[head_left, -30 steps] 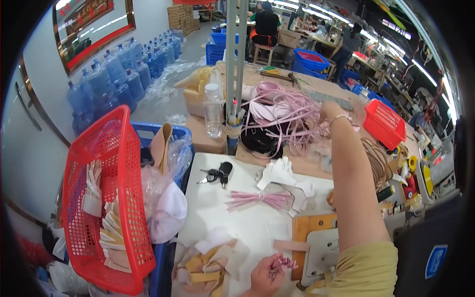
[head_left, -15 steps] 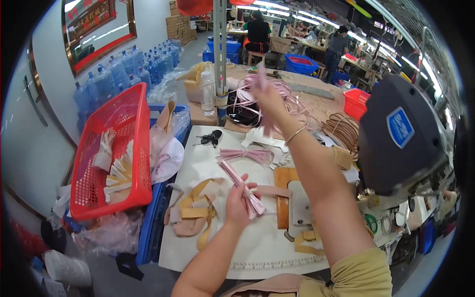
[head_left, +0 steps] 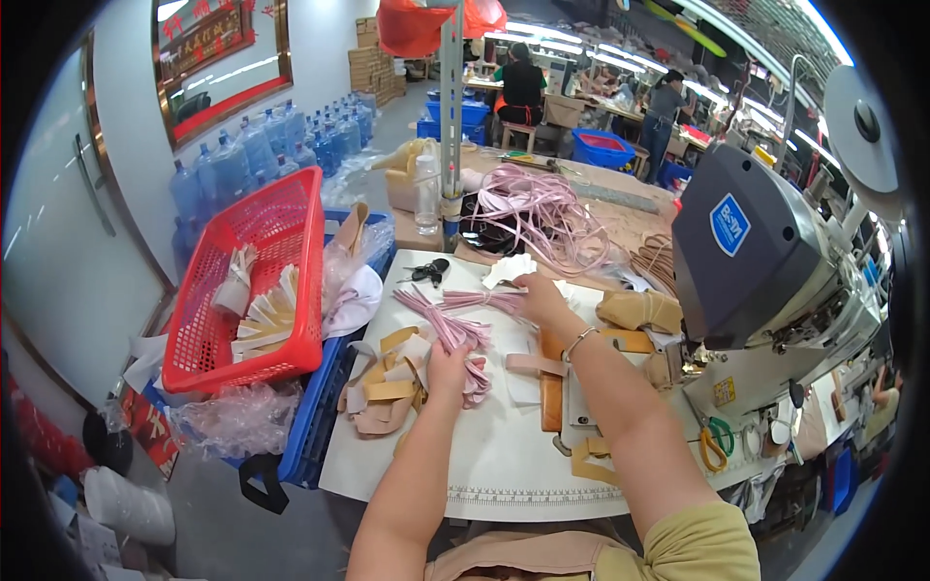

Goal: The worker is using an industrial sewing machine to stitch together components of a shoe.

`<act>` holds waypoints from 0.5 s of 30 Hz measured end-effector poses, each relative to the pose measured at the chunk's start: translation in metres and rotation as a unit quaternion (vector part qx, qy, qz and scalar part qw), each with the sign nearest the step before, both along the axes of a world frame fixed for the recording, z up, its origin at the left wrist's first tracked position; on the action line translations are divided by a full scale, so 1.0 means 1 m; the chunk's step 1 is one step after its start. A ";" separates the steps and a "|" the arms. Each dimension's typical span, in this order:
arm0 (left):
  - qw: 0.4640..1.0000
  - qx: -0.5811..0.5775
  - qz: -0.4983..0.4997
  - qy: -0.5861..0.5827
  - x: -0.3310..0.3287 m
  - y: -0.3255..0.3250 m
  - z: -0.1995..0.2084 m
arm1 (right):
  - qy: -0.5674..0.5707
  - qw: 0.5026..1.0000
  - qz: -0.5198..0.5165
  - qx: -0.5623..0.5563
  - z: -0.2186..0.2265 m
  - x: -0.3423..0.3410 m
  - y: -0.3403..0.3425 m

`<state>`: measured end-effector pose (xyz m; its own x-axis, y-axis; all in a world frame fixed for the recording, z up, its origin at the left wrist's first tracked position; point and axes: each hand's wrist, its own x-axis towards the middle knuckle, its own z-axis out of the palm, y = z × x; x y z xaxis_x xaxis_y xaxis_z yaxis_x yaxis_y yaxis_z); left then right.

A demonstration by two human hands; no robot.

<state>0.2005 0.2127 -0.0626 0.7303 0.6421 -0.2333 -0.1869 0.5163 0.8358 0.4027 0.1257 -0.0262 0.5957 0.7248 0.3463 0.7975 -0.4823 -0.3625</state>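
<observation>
My left hand (head_left: 449, 370) is closed round a bundle of pink strips (head_left: 451, 327), which fans out beyond and below the fingers. A second pink bundle (head_left: 481, 299) lies across the white table behind it. At that bundle's right end, my right hand (head_left: 544, 298) reaches in with its fingers bent down beside white scraps (head_left: 511, 270); whether they grip anything is hidden. Left of my left hand is a heap of tan and beige strips (head_left: 387, 387). A flat beige strip (head_left: 536, 364) rests near my right wrist, by the sewing machine's brown plate (head_left: 551, 407).
A dark-headed sewing machine (head_left: 736, 242) stands at the right. A red basket (head_left: 310, 281) with pale pieces sits over a blue crate (head_left: 315, 436) at the left. Behind are tangled pink cords (head_left: 542, 208), a metal post (head_left: 450, 116) and a clear bottle (head_left: 426, 198). Black-handled keys (head_left: 426, 271) lie on the table.
My right hand has come down from above the cord pile to the lying pink bundle. The strips in my left hand now form a fuller, spread bundle. The view has shifted slightly.
</observation>
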 end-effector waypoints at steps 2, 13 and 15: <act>0.998 0.055 0.020 0.021 -0.001 0.003 -0.003 | 0.001 0.999 -0.002 -0.048 0.000 -0.013 0.013; 0.860 0.473 0.064 0.182 -0.013 -0.004 0.016 | 0.448 0.888 0.010 0.107 0.047 -0.061 -0.005; 0.814 0.546 0.103 0.170 -0.015 -0.013 0.020 | 0.486 0.862 0.015 0.140 0.053 -0.073 -0.027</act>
<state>0.1855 0.1994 -0.0426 0.5930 0.7032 0.3922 0.1624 -0.5815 0.7972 0.3293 0.0992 0.0270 0.6861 0.7134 -0.1428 0.0604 -0.2514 -0.9660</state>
